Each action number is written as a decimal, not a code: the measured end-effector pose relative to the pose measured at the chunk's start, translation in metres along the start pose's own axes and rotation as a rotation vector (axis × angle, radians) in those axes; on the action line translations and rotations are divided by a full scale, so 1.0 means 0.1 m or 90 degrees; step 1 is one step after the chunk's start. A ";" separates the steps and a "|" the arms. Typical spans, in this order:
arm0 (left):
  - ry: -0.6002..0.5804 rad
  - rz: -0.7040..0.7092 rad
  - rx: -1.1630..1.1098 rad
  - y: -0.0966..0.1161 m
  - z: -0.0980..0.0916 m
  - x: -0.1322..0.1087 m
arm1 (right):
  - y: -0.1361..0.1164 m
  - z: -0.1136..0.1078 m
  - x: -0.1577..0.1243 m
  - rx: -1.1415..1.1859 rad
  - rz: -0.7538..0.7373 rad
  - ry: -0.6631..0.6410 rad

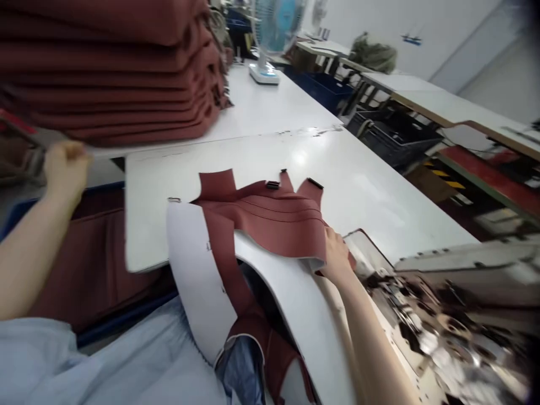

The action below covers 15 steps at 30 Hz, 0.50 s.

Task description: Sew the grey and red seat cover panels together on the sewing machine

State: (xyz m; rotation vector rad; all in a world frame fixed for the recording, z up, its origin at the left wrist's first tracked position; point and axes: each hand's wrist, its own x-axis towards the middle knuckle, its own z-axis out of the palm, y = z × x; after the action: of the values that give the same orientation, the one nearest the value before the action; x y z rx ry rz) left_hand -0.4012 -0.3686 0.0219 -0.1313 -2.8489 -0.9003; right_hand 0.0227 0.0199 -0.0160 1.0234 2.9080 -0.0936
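The step in hand seems to be handling a maroon sewn panel (278, 219), which lies bunched on the white tabletop (164, 174) and trails over its near edge towards the person's lap. The right hand (336, 256) grasps the panel's right end, its fingertips hidden by the cloth. The left hand (67, 169) is well apart from the panel, off to its left, with fingers curled; blur means I cannot tell whether it holds anything. The next move probably calls for a steady right grip, while the loose straps are kept from snagging.

The panel's face is matte and smooth, softly arched, with dark parallel seams; its pale backing (196, 270) shows as a broad curved band at its near left. Short tabs stick out along its far side, some tipped with a black fitting (315, 183). Beyond and left of the panel rises a thick stack of folded maroon pieces (126, 84), round-edged and springy-looking. Right of it sit blurred metal machine parts (451, 326).
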 end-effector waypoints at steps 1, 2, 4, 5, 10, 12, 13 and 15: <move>-0.005 -0.092 0.035 -0.41 -0.08 -0.19 | -0.01 0.04 0.05 -0.015 0.010 0.029; -0.020 -0.176 0.063 -0.79 -0.12 -0.42 | -0.03 0.08 0.08 -0.028 0.023 0.061; -0.059 -0.299 0.086 -1.41 -0.10 -0.91 | -0.05 0.16 0.11 -0.042 0.041 0.108; -0.074 -0.341 0.092 -1.64 -0.07 -1.14 | -0.05 0.20 0.12 -0.041 0.042 0.118; -0.125 -0.418 0.081 -2.19 0.10 -1.57 | -0.05 0.23 0.10 -0.028 0.065 0.119; -0.109 -0.406 0.075 -2.22 0.11 -1.44 | -0.07 0.22 0.10 -0.040 0.086 0.122; -0.103 -0.395 0.069 -2.22 0.11 -1.35 | -0.07 0.22 0.11 -0.051 0.087 0.127; -0.106 -0.374 0.054 -2.19 0.08 -1.19 | -0.05 0.22 0.13 -0.079 0.075 0.138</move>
State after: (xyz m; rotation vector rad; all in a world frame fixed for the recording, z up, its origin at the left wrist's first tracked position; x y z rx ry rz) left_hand -0.3130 -0.5478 -0.1281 0.7049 -3.1263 -0.8819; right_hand 0.0098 0.0225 -0.0384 1.2526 2.9849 0.2130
